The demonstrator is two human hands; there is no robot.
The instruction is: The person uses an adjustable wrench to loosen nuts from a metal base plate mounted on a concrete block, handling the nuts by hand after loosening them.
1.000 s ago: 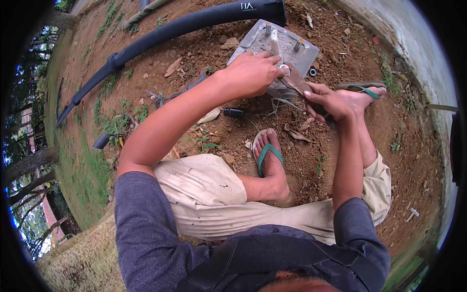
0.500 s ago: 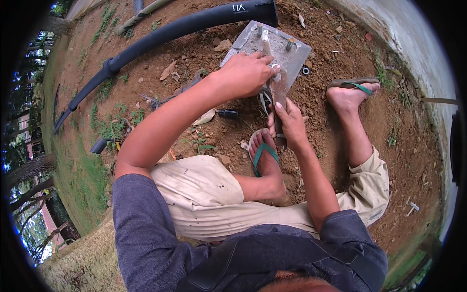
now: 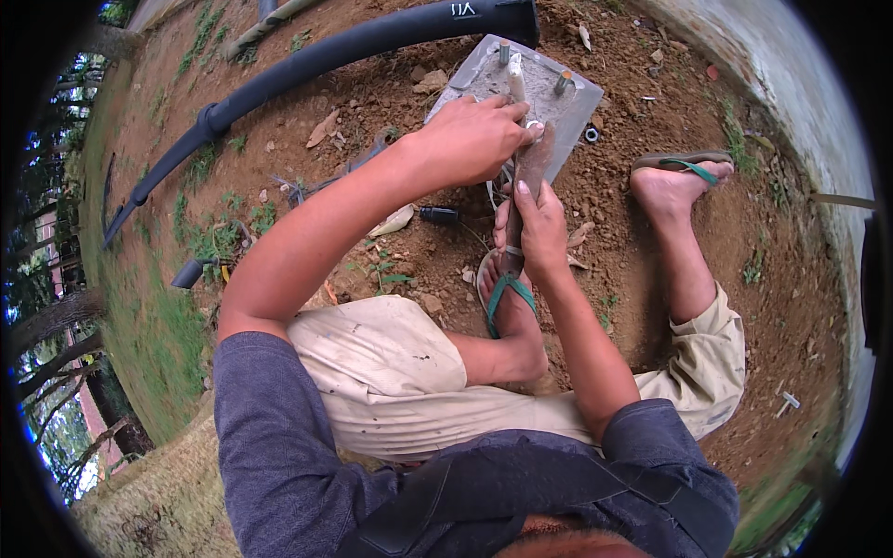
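My right hand (image 3: pixel 541 228) is wrapped round a flat, rusty brown metal bar (image 3: pixel 533 167). The bar's lower end hangs over my sandalled foot (image 3: pixel 507 293). At its upper end my left hand (image 3: pixel 479 139) has curled fingers and a thumb pressed close together; what they pinch is mostly hidden. Both hands are at the near side of a grey square plate (image 3: pixel 577 121), smeared with pale cement-like dust. Upright threaded bolts stand on it, one on the right (image 3: pixel 563 84) and one at the far edge (image 3: pixel 504 53). A whitish bolt (image 3: pixel 516 79) rises just beyond my left fingers.
A loose nut (image 3: pixel 592 134) lies on the soil right of the plate. Behind runs a thick black pipe (image 3: pixel 344 60). A short black cylinder (image 3: pixel 438 215) is left of my foot. A concrete wall (image 3: pixel 791 84) borders the right, with a small T-shaped piece (image 3: pixel 789 401) nearby.
My right hand has shifted a little left, swinging the bar's lower end left over my foot. My left hand stays at the bar's upper end.
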